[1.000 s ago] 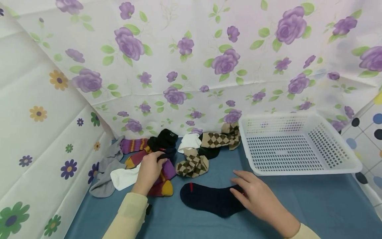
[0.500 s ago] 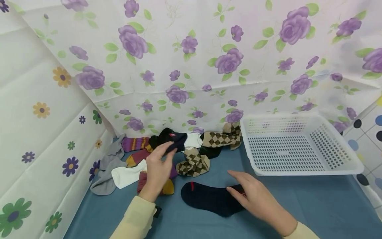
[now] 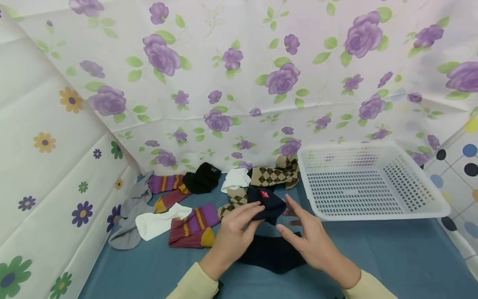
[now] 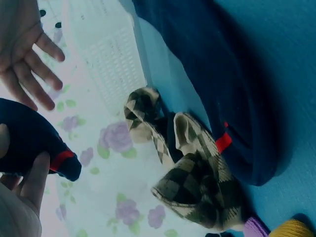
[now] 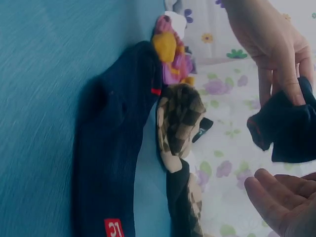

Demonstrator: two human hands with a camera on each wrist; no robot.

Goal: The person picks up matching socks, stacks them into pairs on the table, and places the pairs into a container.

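My left hand point(image 3: 237, 230) pinches a folded navy sock point(image 3: 269, 205) with a red label, raised above the table. Just right of it, my right hand point(image 3: 311, 238) holds nothing; its fingers are spread and extended toward the raised sock. A second navy sock point(image 3: 276, 258) lies flat below both hands, partly hidden by the left one in the head view. In the right wrist view that flat sock point(image 5: 111, 168) shows a red label at its cuff, and in the left wrist view a red mark is seen near its toe. A crumpled argyle sock point(image 4: 197, 182) lies beside it.
A white perforated basket point(image 3: 313, 215) stands at the back right. To the left lie a maroon-and-purple striped sock point(image 3: 194, 226), a white sock point(image 3: 158, 224), a grey sock point(image 3: 128, 232) and black socks point(image 3: 203, 178). Another argyle sock point(image 3: 269, 176) lies against the floral backdrop.
My left hand has lifted the folded navy sock from the left pile and brought it right, over the flat navy sock. My right hand has risen slightly toward it.
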